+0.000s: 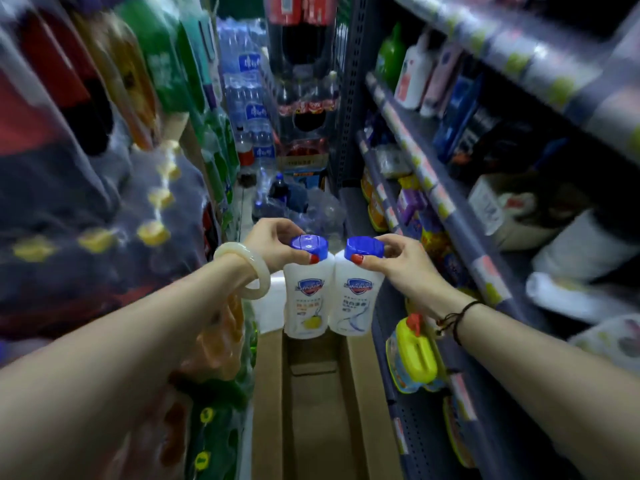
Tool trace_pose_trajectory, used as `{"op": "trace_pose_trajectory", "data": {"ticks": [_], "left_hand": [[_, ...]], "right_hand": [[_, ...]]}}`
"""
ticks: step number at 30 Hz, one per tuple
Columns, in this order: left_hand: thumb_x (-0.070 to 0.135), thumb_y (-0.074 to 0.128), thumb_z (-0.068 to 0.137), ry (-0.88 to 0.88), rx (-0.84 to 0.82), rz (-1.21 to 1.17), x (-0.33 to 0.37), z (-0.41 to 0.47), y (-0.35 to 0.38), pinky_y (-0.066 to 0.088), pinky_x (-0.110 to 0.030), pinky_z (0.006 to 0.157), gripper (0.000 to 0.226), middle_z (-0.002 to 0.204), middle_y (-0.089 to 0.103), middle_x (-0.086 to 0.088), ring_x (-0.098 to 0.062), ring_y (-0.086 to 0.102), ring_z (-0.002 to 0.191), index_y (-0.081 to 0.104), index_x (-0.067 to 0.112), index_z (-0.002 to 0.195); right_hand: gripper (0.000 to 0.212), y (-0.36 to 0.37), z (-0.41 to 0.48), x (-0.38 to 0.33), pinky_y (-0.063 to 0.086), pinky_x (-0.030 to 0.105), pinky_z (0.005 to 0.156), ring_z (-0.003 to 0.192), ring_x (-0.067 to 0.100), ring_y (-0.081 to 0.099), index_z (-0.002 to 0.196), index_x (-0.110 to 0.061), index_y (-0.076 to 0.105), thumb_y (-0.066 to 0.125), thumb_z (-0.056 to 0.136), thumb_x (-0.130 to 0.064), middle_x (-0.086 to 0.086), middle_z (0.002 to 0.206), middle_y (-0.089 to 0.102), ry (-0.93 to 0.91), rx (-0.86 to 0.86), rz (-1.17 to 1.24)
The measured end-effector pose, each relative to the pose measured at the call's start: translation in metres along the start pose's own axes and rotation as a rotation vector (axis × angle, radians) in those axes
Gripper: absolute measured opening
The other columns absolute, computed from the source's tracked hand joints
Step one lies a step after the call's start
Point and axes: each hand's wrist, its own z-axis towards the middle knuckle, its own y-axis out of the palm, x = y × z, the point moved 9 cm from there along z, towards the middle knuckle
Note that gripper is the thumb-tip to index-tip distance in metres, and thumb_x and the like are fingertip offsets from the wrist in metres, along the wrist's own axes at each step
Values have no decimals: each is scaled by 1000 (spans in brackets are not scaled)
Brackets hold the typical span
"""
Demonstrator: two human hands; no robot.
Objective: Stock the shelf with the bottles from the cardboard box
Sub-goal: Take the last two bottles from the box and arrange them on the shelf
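Observation:
I hold two white bottles with blue caps side by side above the open cardboard box. My left hand grips the cap of the left bottle, which has a yellow mark on its label. My right hand grips the cap of the right bottle. The two bottles touch each other and hang upright. The box lies on the floor of a narrow aisle; the part of its inside that I see holds no bottles. The shelf with toiletry bottles rises to my right.
Bagged goods crowd the left side of the aisle. Packs of water bottles and cola bottles block the far end. A yellow container sits on a low right shelf, white bowls on a higher one.

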Motion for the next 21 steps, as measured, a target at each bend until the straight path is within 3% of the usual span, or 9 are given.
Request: {"op": "trace_pose_trajectory", "data": {"ticks": [7,13,17,21], "left_hand": [[12,81,67,84,30,8,154,-41,-80,53,-33,78,33,97,68,-4,-19,64,90,64,14,96],[12,79,70,212,45,48,289,-84,-141,46,-19,58,31,82,65,4,-7,60,72,66,12,98],[12,77,71,270,60,56,362,-114,-175,52,-27,66,22,85,69,-1,-13,63,76,66,16,90],[17,76,74,323,66,83,426,-148,-200,52,-26,63,29,92,68,0,-14,64,80,66,13,101]], "right_hand": [[27,-70,-26,-166,48,12,52,63,6,59,97,-7,67,77,74,-15,0,75,65,-90,28,45],[25,-131,-54,-297,47,13,53,65,8,61,97,-5,68,76,75,-16,11,85,69,-184,62,41],[25,-165,-74,-375,48,19,61,68,11,60,95,-2,70,76,75,-16,12,86,69,-244,78,40],[20,-195,-101,-439,47,16,58,71,15,61,94,-4,70,73,78,-15,14,87,69,-298,83,26]]}}
